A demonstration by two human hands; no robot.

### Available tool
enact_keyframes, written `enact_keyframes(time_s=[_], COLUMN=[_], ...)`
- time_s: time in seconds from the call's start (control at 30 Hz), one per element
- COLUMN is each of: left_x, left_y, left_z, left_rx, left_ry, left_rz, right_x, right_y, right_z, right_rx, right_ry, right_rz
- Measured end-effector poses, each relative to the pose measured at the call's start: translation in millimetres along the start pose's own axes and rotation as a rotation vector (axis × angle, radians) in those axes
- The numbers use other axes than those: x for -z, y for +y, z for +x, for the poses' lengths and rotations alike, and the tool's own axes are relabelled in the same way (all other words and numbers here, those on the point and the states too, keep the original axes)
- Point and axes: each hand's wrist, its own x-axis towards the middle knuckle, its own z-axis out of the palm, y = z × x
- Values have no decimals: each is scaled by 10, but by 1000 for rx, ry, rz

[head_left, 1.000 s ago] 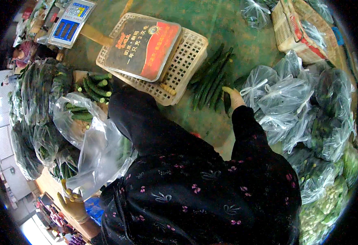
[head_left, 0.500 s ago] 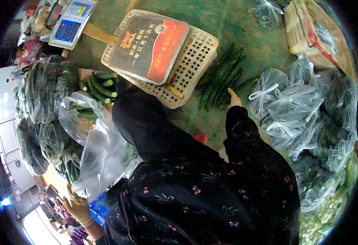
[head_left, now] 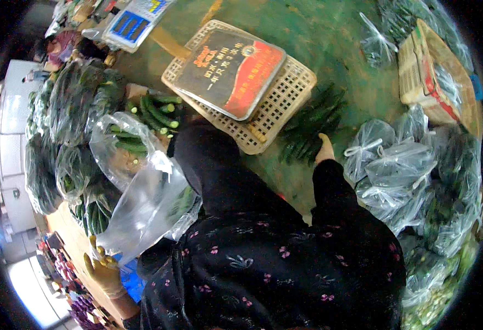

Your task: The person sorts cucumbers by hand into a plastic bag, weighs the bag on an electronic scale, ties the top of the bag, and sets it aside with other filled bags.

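Note:
Beside the crate lies a pile of dark green, slender cucumbers. My right hand is at its near right side, thumb showing along the cucumbers and the other fingers hidden among them. Low on the left, my gloved left hand has curled fingers at the edge of a clear plastic bag, which stretches up and spreads open. Through and beyond the bag, more cucumbers lie with their cut ends showing. A dark-clothed shape, perhaps my leg, stands between the bag and the crate.
An upturned cream plastic crate carries a black-and-red flat-topped box. A scale display stands far left. Filled, knotted bags crowd the right, near a carton. Bagged green vegetables are stacked left.
The whole view has shifted, so the scene sits lower and further right. My right hand stays at the cucumbers, its thumb slightly closer in. My left hand keeps the bag's edge.

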Motion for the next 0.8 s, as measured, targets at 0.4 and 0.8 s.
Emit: enact_keyframes(time_s=[0.4, 0.8], left_x=[-424, -616], left_y=[-166, 145], left_z=[-81, -432], left_rx=[-150, -314], left_ry=[-141, -347], left_rz=[31, -49], right_x=[-1332, -3327], right_y=[-3019, -2634], right_z=[-1566, -3635], right_rx=[29, 1002], right_ry=[-1078, -1910], right_rz=[1002, -222])
